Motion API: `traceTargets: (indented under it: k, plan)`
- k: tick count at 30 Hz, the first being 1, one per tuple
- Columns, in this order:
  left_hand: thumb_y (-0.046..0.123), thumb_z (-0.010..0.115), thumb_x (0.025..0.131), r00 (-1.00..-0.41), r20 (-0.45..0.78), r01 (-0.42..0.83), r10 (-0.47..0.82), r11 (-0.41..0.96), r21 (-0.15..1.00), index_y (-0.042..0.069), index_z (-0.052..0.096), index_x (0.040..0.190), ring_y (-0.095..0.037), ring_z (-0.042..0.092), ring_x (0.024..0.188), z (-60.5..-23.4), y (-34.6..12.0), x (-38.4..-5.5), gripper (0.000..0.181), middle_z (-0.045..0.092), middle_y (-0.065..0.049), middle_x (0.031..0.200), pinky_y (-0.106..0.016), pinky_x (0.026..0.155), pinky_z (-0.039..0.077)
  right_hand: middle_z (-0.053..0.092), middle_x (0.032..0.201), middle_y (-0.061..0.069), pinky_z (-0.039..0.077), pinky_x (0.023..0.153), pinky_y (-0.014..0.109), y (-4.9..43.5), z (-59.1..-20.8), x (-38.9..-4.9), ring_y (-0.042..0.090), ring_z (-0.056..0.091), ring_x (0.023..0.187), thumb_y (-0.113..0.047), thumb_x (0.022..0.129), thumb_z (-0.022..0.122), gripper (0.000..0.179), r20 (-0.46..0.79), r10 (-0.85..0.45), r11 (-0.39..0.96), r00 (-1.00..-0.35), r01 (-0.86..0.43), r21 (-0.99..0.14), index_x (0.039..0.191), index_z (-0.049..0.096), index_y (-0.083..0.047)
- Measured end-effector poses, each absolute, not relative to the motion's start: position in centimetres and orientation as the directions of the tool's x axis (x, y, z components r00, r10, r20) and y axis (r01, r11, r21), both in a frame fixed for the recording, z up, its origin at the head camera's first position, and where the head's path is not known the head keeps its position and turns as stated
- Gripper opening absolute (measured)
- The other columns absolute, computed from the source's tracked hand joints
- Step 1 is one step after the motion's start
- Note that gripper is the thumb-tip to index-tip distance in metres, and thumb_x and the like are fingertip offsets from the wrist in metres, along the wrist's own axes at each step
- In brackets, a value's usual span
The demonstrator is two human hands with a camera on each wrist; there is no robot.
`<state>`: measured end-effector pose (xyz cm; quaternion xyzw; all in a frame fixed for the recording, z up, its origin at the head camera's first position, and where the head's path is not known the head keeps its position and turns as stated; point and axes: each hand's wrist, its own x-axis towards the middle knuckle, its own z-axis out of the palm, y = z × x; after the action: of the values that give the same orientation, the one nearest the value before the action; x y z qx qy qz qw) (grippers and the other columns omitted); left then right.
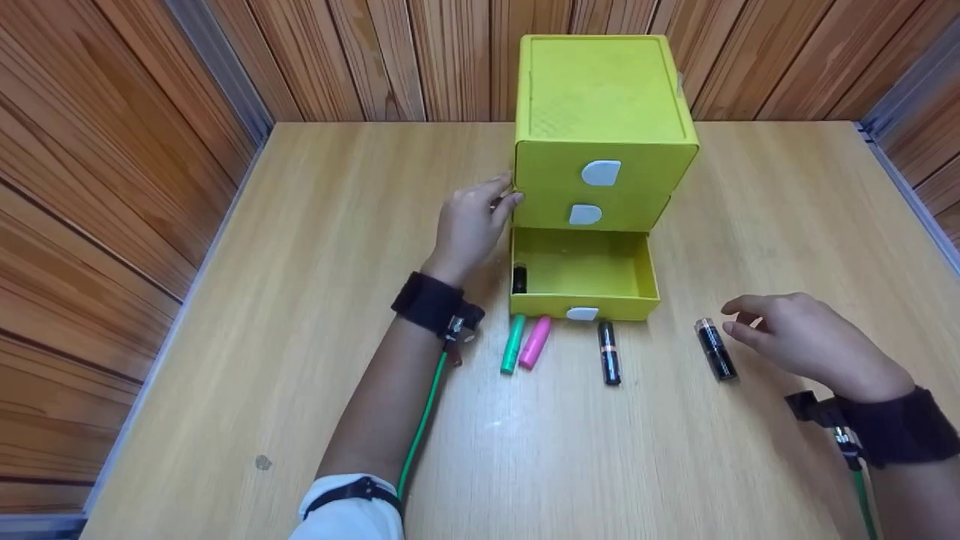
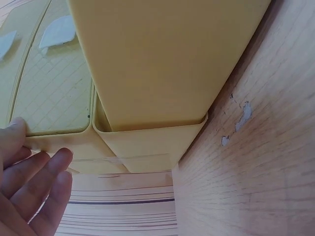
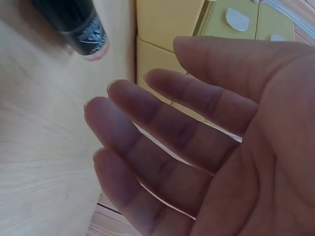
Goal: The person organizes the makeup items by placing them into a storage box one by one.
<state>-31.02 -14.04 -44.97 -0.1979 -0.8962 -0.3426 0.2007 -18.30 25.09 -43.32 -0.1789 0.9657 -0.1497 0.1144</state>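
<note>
yellow-green plastic makes up the cabinet (image 1: 604, 90), which stands toward the back of the tabletop (image 1: 315, 225). it is boxy, with a flat, shallow-rimmed top and rounded white tabs (image 1: 602, 172) on its drawer fronts. the two upper drawers are flush, while the bottom drawer (image 1: 585, 306) is pulled out, a small dark object (image 1: 519, 278) against its left wall.

the left hand (image 1: 474, 217) is at the cabinet's left front edge, thumb touching the edge and the other fingers loosely bent and apart beside the side wall.

glossy and black, the tube nearest the right hand (image 1: 716, 351) lies slanted on the tabletop, to the right of the pulled-out drawer; the right wrist view shows silvery print near its pale, pinkish end. the right hand (image 1: 806, 337) hovers just beside it, fingers gently bent and thumb and fingertips apart.

in front of the drawer lie a green tube (image 1: 512, 344) and a pink tube (image 1: 535, 343) side by side, then a black tube with a pinkish band (image 1: 609, 354).

both wrists wear black straps (image 1: 429, 303) with green cables (image 1: 421, 427). a white sleeve (image 1: 352, 514) covers part of the left arm. wood-panelled walls (image 1: 450, 67) stand behind and at the sides.
</note>
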Motion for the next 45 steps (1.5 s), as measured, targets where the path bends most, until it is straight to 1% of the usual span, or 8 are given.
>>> traceTargets:
  k: [6, 11, 16, 23, 29, 33, 39, 45]
  plan:
    - [0.028, 0.064, 0.096, -0.851, 0.485, 0.478, 0.200, 0.678, 0.558, 0.005, 0.066, 0.122, -0.020, 0.064, 0.110, -44.9, -14.1, -30.9, 0.035, 0.064, -0.009, 0.123, -0.023, 0.096, 0.047, 0.070, 0.093, 0.007, 0.053, 0.068, 0.045, 25.0, -43.7, -17.9, 0.024, 0.066, 0.082, -0.017, 0.095, 0.061, 0.031, -0.197, -0.371, 0.899, -0.907, -0.298, -0.321, 0.120, 0.063, 0.001]
    - [0.027, 0.064, 0.095, -0.850, 0.488, 0.482, 0.198, 0.665, 0.570, 0.004, 0.066, 0.121, -0.020, 0.064, 0.109, -44.9, -14.1, -30.8, 0.034, 0.064, -0.010, 0.122, -0.023, 0.095, 0.047, 0.069, 0.093, 0.005, 0.053, 0.067, 0.042, 24.6, -44.4, -17.7, 0.020, 0.065, 0.080, -0.019, 0.095, 0.062, 0.043, -0.262, -0.348, 0.907, -0.900, -0.252, -0.337, 0.132, 0.054, 0.001]
    - [0.027, 0.064, 0.095, -0.850, 0.486, 0.487, 0.204, 0.654, 0.578, 0.004, 0.066, 0.122, -0.020, 0.064, 0.110, -45.0, -14.0, -31.0, 0.035, 0.064, -0.010, 0.123, -0.023, 0.095, 0.047, 0.068, 0.090, 0.002, 0.052, 0.071, 0.044, 24.3, -45.2, -17.8, 0.020, 0.064, 0.081, -0.021, 0.095, 0.063, 0.052, -0.296, -0.327, 0.914, -0.898, -0.221, -0.340, 0.138, 0.046, 0.002]
    - [0.027, 0.064, 0.096, -0.861, 0.471, 0.469, 0.191, 0.654, 0.593, 0.006, 0.065, 0.122, -0.018, 0.064, 0.109, -45.1, -14.1, -30.9, 0.034, 0.065, -0.009, 0.122, -0.023, 0.094, 0.048, 0.068, 0.084, 0.000, 0.052, 0.069, 0.043, 23.8, -45.9, -18.1, 0.017, 0.063, 0.077, -0.022, 0.095, 0.064, 0.052, -0.315, -0.326, 0.915, -0.891, -0.213, -0.343, 0.138, 0.047, 0.003]
    - [0.028, 0.063, 0.096, -0.865, 0.463, 0.464, 0.194, 0.660, 0.591, 0.006, 0.065, 0.124, -0.018, 0.062, 0.112, -45.0, -13.9, -30.9, 0.036, 0.064, -0.007, 0.124, -0.023, 0.096, 0.047, 0.066, 0.078, -0.004, 0.049, 0.063, 0.037, 23.4, -46.0, -18.2, 0.012, 0.059, 0.069, -0.019, 0.092, 0.065, 0.048, -0.305, -0.337, 0.911, -0.891, -0.227, -0.345, 0.133, 0.051, 0.003]
    - [0.029, 0.064, 0.095, -0.871, 0.455, 0.452, 0.186, 0.667, 0.593, 0.007, 0.065, 0.124, -0.018, 0.064, 0.108, -45.0, -14.0, -30.9, 0.036, 0.064, -0.006, 0.125, -0.022, 0.093, 0.049, 0.066, 0.076, -0.005, 0.047, 0.060, 0.034, 23.2, -45.9, -18.4, 0.011, 0.057, 0.065, -0.019, 0.092, 0.066, 0.047, -0.310, -0.340, 0.906, -0.888, -0.220, -0.362, 0.132, 0.051, 0.002]
    - [0.028, 0.064, 0.095, -0.868, 0.461, 0.453, 0.183, 0.671, 0.587, 0.007, 0.065, 0.124, -0.018, 0.065, 0.107, -44.9, -14.0, -30.9, 0.036, 0.064, -0.006, 0.124, -0.023, 0.093, 0.049, 0.067, 0.078, -0.005, 0.050, 0.061, 0.035, 22.8, -45.3, -18.3, 0.010, 0.062, 0.068, -0.019, 0.092, 0.066, 0.047, -0.279, -0.343, 0.899, -0.897, -0.227, -0.375, 0.131, 0.051, 0.001]
    - [0.030, 0.064, 0.095, -0.883, 0.434, 0.426, 0.177, 0.689, 0.587, 0.009, 0.064, 0.126, -0.017, 0.060, 0.115, -44.8, -13.8, -30.8, 0.037, 0.063, -0.003, 0.127, -0.024, 0.102, 0.041, 0.068, 0.080, -0.003, 0.052, 0.061, 0.035, 21.8, -44.3, -18.4, 0.012, 0.064, 0.072, -0.018, 0.093, 0.065, 0.046, -0.228, -0.345, 0.888, -0.910, -0.238, -0.393, 0.133, 0.050, 0.000]
